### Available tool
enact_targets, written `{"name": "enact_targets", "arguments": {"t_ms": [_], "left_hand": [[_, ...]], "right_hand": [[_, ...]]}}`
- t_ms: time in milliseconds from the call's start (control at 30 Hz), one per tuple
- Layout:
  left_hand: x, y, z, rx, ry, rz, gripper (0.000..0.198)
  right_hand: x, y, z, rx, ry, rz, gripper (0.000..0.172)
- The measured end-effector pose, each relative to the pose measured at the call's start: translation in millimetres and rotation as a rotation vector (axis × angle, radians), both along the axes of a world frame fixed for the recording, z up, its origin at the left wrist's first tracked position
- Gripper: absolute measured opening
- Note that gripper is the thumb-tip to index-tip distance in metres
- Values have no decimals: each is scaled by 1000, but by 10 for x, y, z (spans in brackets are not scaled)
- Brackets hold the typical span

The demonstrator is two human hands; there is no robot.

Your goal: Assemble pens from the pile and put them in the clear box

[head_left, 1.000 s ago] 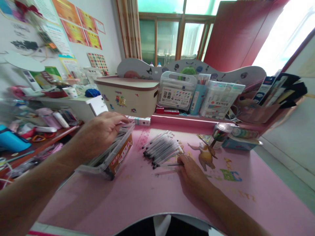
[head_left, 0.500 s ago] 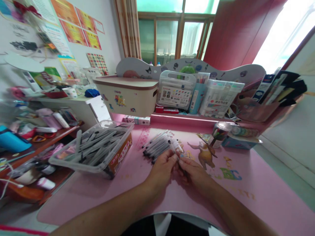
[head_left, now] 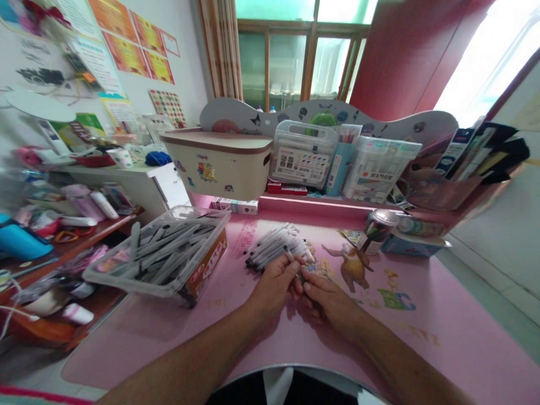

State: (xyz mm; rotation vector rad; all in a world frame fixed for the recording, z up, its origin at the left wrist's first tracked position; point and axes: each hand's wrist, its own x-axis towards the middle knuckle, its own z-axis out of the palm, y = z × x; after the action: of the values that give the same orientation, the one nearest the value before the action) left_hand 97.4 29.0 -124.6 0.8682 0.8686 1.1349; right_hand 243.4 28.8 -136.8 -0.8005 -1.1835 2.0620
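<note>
Both hands meet over the pink desk, just in front of a pile of thin pens (head_left: pixel 274 246) with clear barrels and dark ends. My left hand (head_left: pixel 280 278) is closed, its thumb and fingers pinched on a slim pen whose pale end shows above the fingers. Against it, my right hand (head_left: pixel 323 295) is also closed, fingertips pressed around something small that the fingers mostly hide. On the left of the desk sits a clear plastic box (head_left: pixel 169 289) filled with grey, frosted pen parts (head_left: pixel 169 247).
Along the back shelf stand a lidded cream bin (head_left: pixel 219 169), a clear marker case (head_left: pixel 301 154), a second marker box (head_left: pixel 377 169) and a pen holder (head_left: pixel 439 188). A can (head_left: pixel 379 228) and a blue box (head_left: pixel 411 244) are at the desk's right rear.
Both hands have shifted slightly left, still together. The pen's pale end now tilts up to the left above my left fingers. The pile and box look unchanged.
</note>
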Motion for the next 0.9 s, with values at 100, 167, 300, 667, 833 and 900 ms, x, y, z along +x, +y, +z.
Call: {"name": "enact_targets", "arguments": {"t_ms": [100, 167, 300, 667, 833, 900], "left_hand": [[12, 4, -2, 6, -12, 15, 32], [22, 4, 5, 25, -3, 28, 31], [29, -3, 24, 68, 4, 53, 28], [-61, 4, 80, 95, 0, 34, 30], [-161, 101, 108, 87, 18, 81, 33], [-199, 122, 87, 35, 44, 49, 39]], "right_hand": [[10, 4, 29, -64, -30, -12, 34], [4, -3, 67, -65, -51, -45, 36], [-20, -24, 128, -82, -54, -67, 35], [11, -70, 103, -146, -53, 5, 39], [53, -13, 106, -137, -76, -69, 47], [65, 21, 109, -113, -83, -157, 49]]}}
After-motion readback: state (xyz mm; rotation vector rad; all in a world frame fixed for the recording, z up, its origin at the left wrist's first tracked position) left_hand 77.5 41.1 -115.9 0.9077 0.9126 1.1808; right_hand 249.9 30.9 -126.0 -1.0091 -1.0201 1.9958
